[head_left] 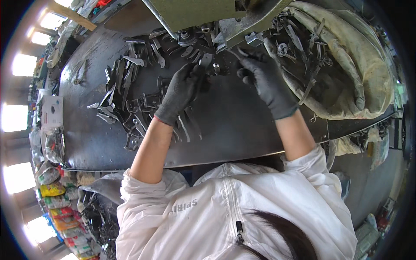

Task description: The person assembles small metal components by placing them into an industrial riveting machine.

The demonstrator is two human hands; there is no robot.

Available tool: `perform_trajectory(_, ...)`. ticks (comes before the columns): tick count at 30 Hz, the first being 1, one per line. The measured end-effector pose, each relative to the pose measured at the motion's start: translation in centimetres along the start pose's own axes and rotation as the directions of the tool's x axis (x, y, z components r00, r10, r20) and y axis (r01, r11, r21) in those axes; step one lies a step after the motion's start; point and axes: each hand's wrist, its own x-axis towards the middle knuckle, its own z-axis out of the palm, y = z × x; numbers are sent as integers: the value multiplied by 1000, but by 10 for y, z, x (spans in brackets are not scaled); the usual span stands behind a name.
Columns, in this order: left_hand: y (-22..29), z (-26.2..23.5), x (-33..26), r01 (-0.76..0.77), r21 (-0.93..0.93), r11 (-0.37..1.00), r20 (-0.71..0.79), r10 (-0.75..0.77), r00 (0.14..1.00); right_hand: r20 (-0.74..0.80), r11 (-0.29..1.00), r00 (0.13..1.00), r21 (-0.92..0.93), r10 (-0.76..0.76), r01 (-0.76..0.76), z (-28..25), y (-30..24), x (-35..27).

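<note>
Head view: left hand (pixel 182 89) fingers pinch a small metal plate (pixel 206 59) beside the press (pixel 242 21); right hand (pixel 264 80) fingers grip another metal piece (pixel 234 53) there.

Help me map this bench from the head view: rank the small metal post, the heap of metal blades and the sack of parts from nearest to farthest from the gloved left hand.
From the left hand:
1. Small metal post, just to its right, between both hands.
2. Heap of metal blades, spread on the dark table to its left.
3. Sack of parts, far right, beyond the right hand.
</note>
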Motion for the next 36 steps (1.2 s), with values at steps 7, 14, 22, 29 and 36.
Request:
perform_trajectory(7,1,4,14,-74,70,995,99,67,993,115,998,993,-56,20,-14,26,15,13)
perform_trajectory(14,-28,-5,33,79,4,997,68,-79,995,106,960,991,-258,-81,106,21,81,49)
perform_trajectory(22,-6,-170,42,279,880,384,-391,252,885,121,992,989,-108,84,-71,22,58,27)
perform_trajectory(29,-71,-274,66,287,952,103,-305,307,902,49,991,995,-102,88,-83,29,58,27)
perform_trajectory(36,-96,-331,46,350,932,94,-350,-26,937,86,983,988,-144,129,-116,40,24,0)
